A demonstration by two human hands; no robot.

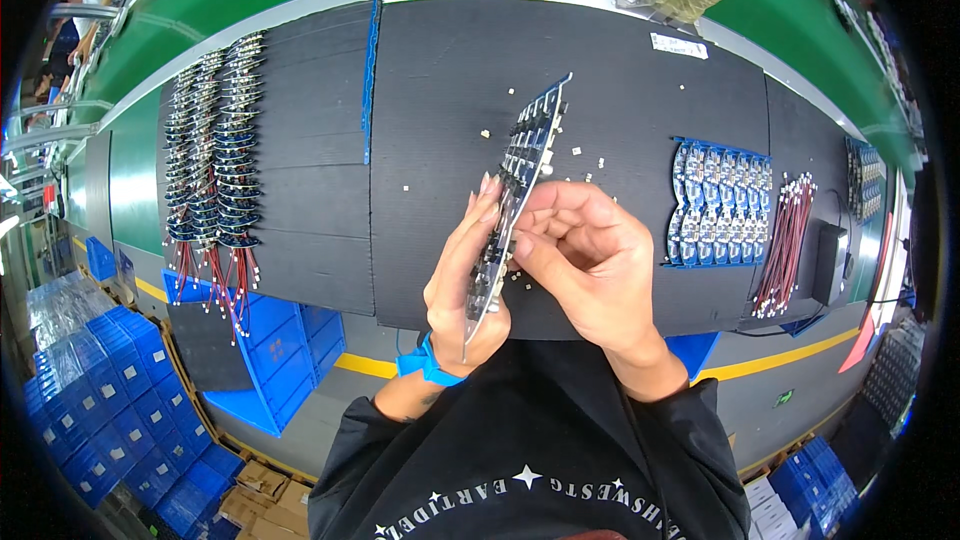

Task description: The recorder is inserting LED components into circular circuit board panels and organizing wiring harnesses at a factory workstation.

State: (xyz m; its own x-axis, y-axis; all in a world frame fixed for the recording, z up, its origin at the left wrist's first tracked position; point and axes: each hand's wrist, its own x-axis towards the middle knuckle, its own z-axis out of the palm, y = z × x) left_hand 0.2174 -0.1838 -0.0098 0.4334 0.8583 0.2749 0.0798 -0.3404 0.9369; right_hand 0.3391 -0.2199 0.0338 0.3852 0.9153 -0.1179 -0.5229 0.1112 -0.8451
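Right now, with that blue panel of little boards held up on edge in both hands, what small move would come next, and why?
Probably a snap: the left hand braces the blue panel while the right hand pinches its edge, and separated boards with wires already lie in rows on the black mat.

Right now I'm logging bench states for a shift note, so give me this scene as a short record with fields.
held item: long blue panel of small circuit boards, tilted edge-on
left hand: grips the panel's lower part
right hand: fingertips pinch the panel's edge
surface: black ribbed mat
mat, right: flat blue panel of boards, bundle of red wires beside it
mat, left: rows of small boards with red leads
loose bits: small white pieces
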